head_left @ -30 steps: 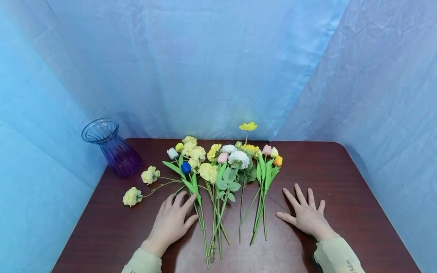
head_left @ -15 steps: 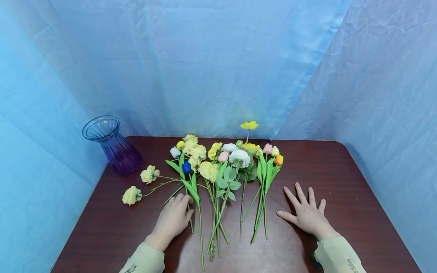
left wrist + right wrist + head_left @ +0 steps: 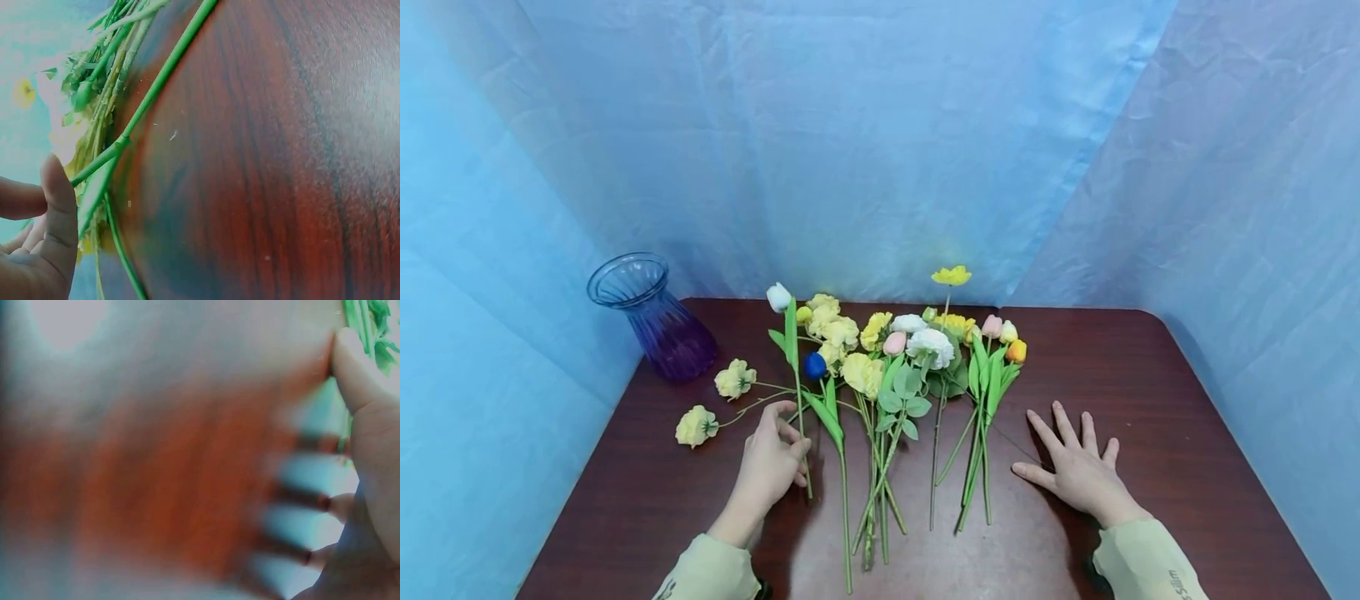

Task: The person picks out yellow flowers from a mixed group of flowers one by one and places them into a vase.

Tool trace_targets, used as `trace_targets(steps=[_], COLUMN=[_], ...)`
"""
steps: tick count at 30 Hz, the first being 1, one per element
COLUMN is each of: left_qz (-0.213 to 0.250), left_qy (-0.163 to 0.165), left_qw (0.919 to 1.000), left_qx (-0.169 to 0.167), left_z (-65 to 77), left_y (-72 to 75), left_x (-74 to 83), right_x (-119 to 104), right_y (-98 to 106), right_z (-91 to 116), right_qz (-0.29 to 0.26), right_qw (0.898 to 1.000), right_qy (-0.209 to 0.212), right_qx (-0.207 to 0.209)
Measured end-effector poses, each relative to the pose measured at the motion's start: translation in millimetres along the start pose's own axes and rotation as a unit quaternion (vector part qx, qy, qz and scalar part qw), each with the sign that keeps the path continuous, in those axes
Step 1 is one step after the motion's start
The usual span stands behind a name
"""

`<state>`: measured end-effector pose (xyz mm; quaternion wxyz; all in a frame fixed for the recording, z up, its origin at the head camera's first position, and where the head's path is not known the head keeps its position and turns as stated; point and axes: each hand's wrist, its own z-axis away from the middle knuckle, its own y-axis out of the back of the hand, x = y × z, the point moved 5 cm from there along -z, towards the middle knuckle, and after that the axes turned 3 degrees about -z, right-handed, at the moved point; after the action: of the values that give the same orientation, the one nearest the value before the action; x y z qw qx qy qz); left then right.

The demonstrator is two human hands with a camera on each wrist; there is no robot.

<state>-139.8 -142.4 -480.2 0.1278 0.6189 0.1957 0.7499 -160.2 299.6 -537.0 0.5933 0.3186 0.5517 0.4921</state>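
Left hand (image 3: 767, 458): the thumb and fingers pinch the stem of the white tulip (image 3: 791, 333), which is to the right of the vase (image 3: 668, 332).
Right hand (image 3: 1084, 475): palm down, fingers straight and spread, holding nothing, well to the right of the vase.
Risk: I think the tulip could drag the yellow roses (image 3: 735, 379), because their thin branches pass close to its stem.
Other flowers (image 3: 861, 375): right of the vase, stems crossing, so these may also tangle.
Table (image 3: 1157, 383): dark reddish wood, softly shining; the vase stands on it.
Room: blue cloth (image 3: 887, 167) hangs behind the vase.
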Motion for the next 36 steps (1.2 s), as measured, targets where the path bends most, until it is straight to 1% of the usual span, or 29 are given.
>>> trace_targets(steps=[3,5,7,12,15,17,21,24,27,31,34,36], left_qz=[0.012,0.023,0.030,0.033,0.037,0.044,0.056,0.055,0.049,0.043,0.030,0.009], left_qy=[-0.010,-0.013,-0.020,-0.033,-0.040,-0.044,-0.052,-0.066,-0.088,-0.109,-0.104,-0.102], left_qw=[0.9999,0.9997,0.9994,0.9988,0.9983,0.9976,0.9945,0.9907,0.9857,0.9763,0.9674,0.9609], left_qx=[0.003,0.001,-0.001,-0.012,-0.020,-0.031,-0.072,-0.105,-0.135,-0.182,-0.229,-0.257], left_z=[1.8,2.8,3.9,6.8,7.9,9.0,12.2,15.3,19.9,26.4,30.5,33.6], left_y=[0.5,-0.9,-2.9,-9.7,-14.7,-18.9,-29.8,-40.6,-53.8,-74.2,-88.9,-95.0], left_x=[5.7,9.1,12.9,21.6,25.9,28.3,32.4,36.2,40.7,44.2,43.0,41.2], right_x=[-4.5,-9.3,-15.1,-31.0,-36.3,-36.5,-33.2,-31.1,-30.4,-29.8,-30.0,-30.8], right_y=[3.7,7.3,12.1,25.7,28.0,26.2,19.7,16.8,16.1,14.8,13.6,13.2], right_z=[-0.8,-1.7,-2.6,-5.1,-6.3,-7.0,-6.5,-5.9,-5.2,-3.8,-2.8,-2.4], right_qz=[-0.012,-0.019,-0.026,-0.025,-0.020,-0.020,-0.015,-0.012,-0.010,-0.005,-0.007,-0.009], right_qw=[1.000,1.000,1.000,0.997,0.996,0.996,0.997,0.997,0.997,0.997,0.997,0.997], right_qy=[0.002,0.007,0.014,0.047,0.058,0.055,0.050,0.054,0.060,0.065,0.068,0.069], right_qx=[-0.008,-0.007,0.006,0.060,0.068,0.062,0.048,0.049,0.051,0.040,0.034,0.032])
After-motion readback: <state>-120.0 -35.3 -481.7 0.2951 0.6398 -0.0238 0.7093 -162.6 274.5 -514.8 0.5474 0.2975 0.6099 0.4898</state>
